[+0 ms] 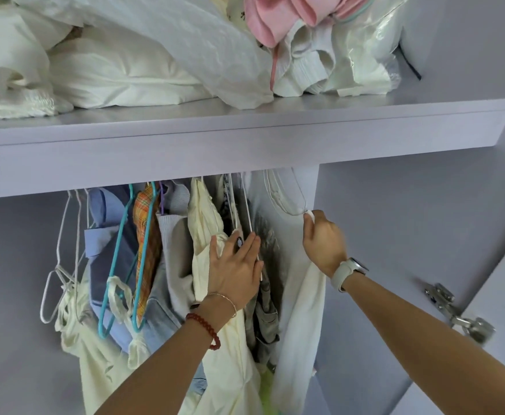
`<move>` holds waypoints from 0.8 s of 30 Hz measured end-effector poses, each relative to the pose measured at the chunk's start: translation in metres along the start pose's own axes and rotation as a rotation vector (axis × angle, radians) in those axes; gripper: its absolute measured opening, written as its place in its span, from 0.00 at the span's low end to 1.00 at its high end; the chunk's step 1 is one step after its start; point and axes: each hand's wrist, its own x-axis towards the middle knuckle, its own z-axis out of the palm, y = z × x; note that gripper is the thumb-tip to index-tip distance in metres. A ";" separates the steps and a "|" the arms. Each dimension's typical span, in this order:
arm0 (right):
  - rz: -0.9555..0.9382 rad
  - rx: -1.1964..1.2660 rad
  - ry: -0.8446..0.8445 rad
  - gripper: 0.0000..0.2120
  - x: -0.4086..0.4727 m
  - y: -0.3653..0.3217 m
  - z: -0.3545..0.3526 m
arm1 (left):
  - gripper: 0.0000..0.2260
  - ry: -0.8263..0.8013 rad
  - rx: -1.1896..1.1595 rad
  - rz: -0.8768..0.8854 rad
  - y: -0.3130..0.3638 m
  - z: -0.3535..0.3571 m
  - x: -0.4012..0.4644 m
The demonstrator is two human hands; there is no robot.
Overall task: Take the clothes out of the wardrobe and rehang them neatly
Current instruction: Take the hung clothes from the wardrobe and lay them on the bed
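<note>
Several garments hang crowded on hangers under a lilac wardrobe shelf (245, 145). My left hand (234, 271) presses with straight fingers against a cream garment (203, 223) and the dark clothes behind it. My right hand (324, 241) pinches the shoulder of a white garment (299, 324) at the tip of its white wire hanger (281, 202), at the right end of the row. Further left hang teal hangers (119, 265), a plaid piece (148, 235), blue shirts (107, 244) and a cream strappy top (89, 348).
White bedding (125, 64), a pink cloth (275, 16) and a plastic bag (374, 55) are piled on the shelf above. The wardrobe side panel (395, 235) stands right of the row. A door with a metal hinge (461, 316) is open at the right.
</note>
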 end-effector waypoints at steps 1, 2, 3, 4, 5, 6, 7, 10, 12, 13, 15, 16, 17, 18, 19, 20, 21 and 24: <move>0.006 0.002 0.000 0.16 -0.007 0.005 -0.007 | 0.23 -0.013 0.029 -0.023 0.002 0.000 0.000; 0.016 0.006 -0.004 0.15 -0.015 0.011 -0.014 | 0.23 -0.022 0.051 -0.044 0.006 0.000 0.001; 0.030 0.010 -0.012 0.15 -0.026 0.017 -0.022 | 0.23 -0.029 0.071 -0.057 0.010 -0.002 0.002; 0.045 0.016 -0.022 0.14 -0.039 0.024 -0.029 | 0.24 -0.031 0.092 -0.058 0.015 -0.005 0.003; 0.058 0.023 -0.029 0.13 -0.054 0.030 -0.036 | 0.25 -0.016 0.100 -0.047 0.022 -0.008 0.005; 0.068 0.029 -0.030 0.12 -0.069 0.037 -0.043 | 0.26 0.028 0.083 -0.024 0.030 -0.010 0.006; 0.081 0.026 -0.027 0.12 -0.084 0.043 -0.050 | 0.26 0.096 0.017 0.014 0.038 -0.013 0.006; 0.132 -0.050 -0.019 0.10 -0.133 0.061 -0.076 | 0.21 0.290 -0.411 0.183 0.074 -0.016 0.003; 0.150 -0.124 -0.032 0.11 -0.166 0.070 -0.096 | 0.20 0.240 -0.688 0.200 0.099 -0.016 -0.002; 0.159 -0.158 -0.045 0.12 -0.184 0.073 -0.107 | 0.20 0.185 -0.746 0.194 0.112 -0.013 -0.005; 0.181 -0.217 -0.081 0.14 -0.222 0.077 -0.130 | 0.23 0.063 -0.712 0.214 0.138 -0.002 -0.011; 0.198 -0.246 -0.095 0.13 -0.243 0.079 -0.141 | 0.23 -0.016 -0.662 0.249 0.151 0.005 -0.016; 0.216 -0.276 -0.102 0.12 -0.264 0.081 -0.152 | 0.22 -0.089 -0.636 0.300 0.164 0.012 -0.023; 0.243 -0.304 -0.108 0.10 -0.285 0.082 -0.162 | 0.19 -0.140 -0.648 0.359 0.175 0.018 -0.031; 0.282 -0.332 -0.115 0.08 -0.306 0.083 -0.173 | 0.16 -0.169 -0.689 0.431 0.187 0.023 -0.042; 0.321 -0.365 -0.124 0.07 -0.329 0.085 -0.184 | 0.13 -0.196 -0.738 0.512 0.200 0.028 -0.054; 0.361 -0.396 -0.138 0.06 -0.353 0.087 -0.195 | 0.11 -0.246 -0.787 0.594 0.211 0.032 -0.070; 0.573 -0.487 -0.122 0.07 -0.425 0.092 -0.231 | 0.10 -0.465 -0.889 0.766 0.246 0.032 -0.124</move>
